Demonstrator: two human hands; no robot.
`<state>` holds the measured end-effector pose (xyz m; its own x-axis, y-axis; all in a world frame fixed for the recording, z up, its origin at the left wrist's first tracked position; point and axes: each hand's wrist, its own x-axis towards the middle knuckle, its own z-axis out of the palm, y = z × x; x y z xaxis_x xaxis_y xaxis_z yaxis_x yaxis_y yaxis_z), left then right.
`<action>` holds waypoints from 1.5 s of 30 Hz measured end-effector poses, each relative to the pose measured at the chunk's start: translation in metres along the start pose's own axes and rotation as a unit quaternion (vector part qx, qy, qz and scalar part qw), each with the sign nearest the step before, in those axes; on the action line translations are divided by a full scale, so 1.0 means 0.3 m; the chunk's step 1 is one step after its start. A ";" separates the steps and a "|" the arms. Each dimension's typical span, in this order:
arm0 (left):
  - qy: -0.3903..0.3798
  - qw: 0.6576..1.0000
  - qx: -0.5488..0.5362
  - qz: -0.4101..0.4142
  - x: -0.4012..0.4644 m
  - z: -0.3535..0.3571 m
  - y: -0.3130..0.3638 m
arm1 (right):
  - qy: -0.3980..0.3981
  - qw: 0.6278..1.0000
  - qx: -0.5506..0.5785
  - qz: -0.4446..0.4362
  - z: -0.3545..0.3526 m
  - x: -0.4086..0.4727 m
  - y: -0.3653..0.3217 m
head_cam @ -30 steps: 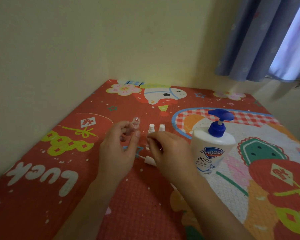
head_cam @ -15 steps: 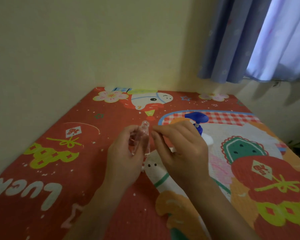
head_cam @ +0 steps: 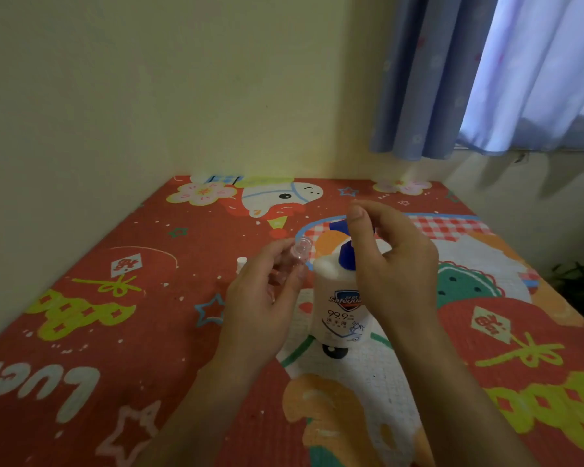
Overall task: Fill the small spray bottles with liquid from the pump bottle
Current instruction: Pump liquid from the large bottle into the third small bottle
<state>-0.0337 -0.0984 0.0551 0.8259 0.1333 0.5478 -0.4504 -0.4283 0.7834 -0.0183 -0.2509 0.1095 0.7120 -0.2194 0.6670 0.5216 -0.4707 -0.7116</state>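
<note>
Holding a vial at the pump bottle.
The left hand is pinching the open vial, tilting its mouth toward the blue nozzle just right; the right hand is arching loosely curled over the pump head, gripping nothing visible.

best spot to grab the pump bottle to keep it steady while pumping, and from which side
Grip the pump bottle round its wide white body, below the blue collar, coming in from its right side. It stands upright on the mat, and the left hand already holds the small clear bottle by the nozzle on its left. The right hand is over the pump head, so it is probably needed to press.
</note>
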 end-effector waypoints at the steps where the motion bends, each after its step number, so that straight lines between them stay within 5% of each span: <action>1: -0.001 1.000 0.005 0.002 0.002 0.005 -0.001 | -0.015 0.999 0.015 0.027 -0.004 0.004 0.003; 10: -0.015 0.999 0.014 0.025 0.028 0.030 0.005 | -0.078 0.982 0.093 0.144 -0.013 0.023 0.023; 29: -0.010 0.998 -0.024 0.050 0.056 0.077 0.009 | -0.160 0.959 0.148 0.182 -0.041 0.053 0.039; 45: -0.070 0.991 -0.114 -0.024 0.086 0.038 0.010 | -0.193 0.927 0.144 0.287 -0.047 0.058 0.030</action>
<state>-0.0098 -0.1065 0.0681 0.8798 0.0163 0.4751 -0.4617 -0.2089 0.8621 -0.0078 -0.2709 0.1180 0.9973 -0.0152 0.0716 0.0695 -0.1104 -0.9914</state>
